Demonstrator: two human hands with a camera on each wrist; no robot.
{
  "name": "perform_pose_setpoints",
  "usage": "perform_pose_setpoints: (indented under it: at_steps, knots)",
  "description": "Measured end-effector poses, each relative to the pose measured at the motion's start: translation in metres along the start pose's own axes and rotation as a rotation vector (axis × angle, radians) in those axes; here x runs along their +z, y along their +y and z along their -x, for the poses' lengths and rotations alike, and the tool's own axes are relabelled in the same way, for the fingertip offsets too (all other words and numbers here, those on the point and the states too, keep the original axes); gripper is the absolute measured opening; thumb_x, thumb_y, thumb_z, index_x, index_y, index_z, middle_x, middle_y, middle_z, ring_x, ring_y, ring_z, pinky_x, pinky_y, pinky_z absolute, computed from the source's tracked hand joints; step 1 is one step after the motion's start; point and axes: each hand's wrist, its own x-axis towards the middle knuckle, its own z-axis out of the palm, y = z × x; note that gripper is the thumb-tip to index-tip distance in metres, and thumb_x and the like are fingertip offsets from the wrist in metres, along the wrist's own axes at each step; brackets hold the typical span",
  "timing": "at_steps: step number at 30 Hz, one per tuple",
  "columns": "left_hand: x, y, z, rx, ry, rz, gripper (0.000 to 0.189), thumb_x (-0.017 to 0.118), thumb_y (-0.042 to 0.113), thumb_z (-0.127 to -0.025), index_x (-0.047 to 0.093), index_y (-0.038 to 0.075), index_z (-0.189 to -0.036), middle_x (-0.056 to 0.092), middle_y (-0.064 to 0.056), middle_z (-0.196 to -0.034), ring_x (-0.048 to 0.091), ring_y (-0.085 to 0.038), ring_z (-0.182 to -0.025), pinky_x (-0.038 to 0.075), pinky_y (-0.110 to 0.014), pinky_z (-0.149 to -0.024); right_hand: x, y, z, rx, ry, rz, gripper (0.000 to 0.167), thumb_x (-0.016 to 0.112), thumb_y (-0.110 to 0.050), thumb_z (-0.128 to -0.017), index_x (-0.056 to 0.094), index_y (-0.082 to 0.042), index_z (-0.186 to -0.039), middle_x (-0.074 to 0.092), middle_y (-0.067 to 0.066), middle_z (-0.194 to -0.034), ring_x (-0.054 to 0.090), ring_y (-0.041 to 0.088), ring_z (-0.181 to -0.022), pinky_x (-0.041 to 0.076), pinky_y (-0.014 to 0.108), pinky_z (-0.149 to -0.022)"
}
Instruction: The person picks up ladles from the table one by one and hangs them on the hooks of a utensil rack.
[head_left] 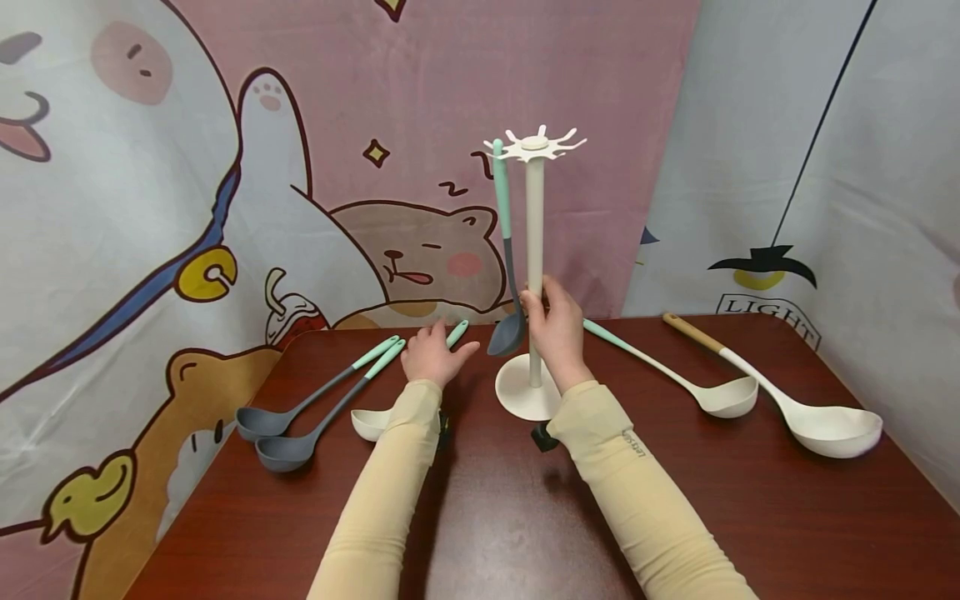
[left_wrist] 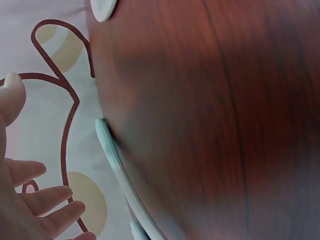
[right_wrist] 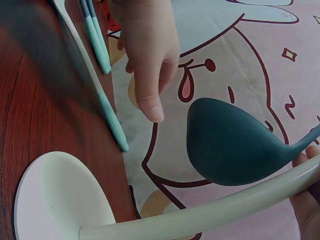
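Observation:
My right hand grips the cream pole of an upright utensil rack, whose round base stands on the table. On the rack's top ring of hooks hangs a grey ladle with a mint handle, just left of the pole. My left hand, fingers spread and holding nothing, is above a cream ladle with a mint handle; the sleeve hides part of that ladle. In the right wrist view the left hand appears apart from the hanging ladle bowl.
Two grey ladles with mint handles lie at the table's left. On the right rest a cream ladle with a mint handle and a larger white ladle with a wooden handle. A cartoon-printed cloth hangs behind the table.

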Motion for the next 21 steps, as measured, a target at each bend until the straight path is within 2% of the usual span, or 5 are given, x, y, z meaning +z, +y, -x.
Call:
perform_pose_setpoints:
  at_steps: [7,14,21]
  knots:
    - [-0.002,-0.007,0.002,-0.053,-0.051,-0.054,0.087,0.061,0.072,-0.083,0.049,0.011,-0.143,0.053,-0.021,-0.133,0.050,-0.044,-0.119,0.036,-0.061,-0.099,-0.001,0.000,0.000,0.006,-0.006,0.020,0.020,0.063,-0.015,-0.098,0.063,-0.002,-0.113,0.067,0.014,-0.096,0.067,0.030,-0.089,0.055,0.045,-0.073]
    - [0.000,-0.014,0.005,-0.065,-0.072,-0.106,0.085,0.062,0.073,-0.081,0.054,0.006,-0.133,0.055,-0.023,-0.126,0.051,-0.044,-0.115,0.039,-0.060,-0.096,-0.001,-0.001,0.000,-0.001,0.000,0.014,0.022,0.062,-0.018,-0.099,0.063,-0.001,-0.113,0.067,0.015,-0.095,0.067,0.032,-0.089,0.054,0.044,-0.073]
    - [0.000,-0.018,0.003,-0.084,-0.108,-0.102,0.081,0.066,0.067,-0.082,0.054,0.004,-0.132,0.054,-0.024,-0.125,0.051,-0.045,-0.115,0.038,-0.062,-0.097,0.000,0.000,0.000,0.003,-0.002,0.014,0.021,0.063,-0.018,-0.099,0.064,-0.002,-0.112,0.067,0.014,-0.095,0.067,0.030,-0.089,0.054,0.044,-0.073]
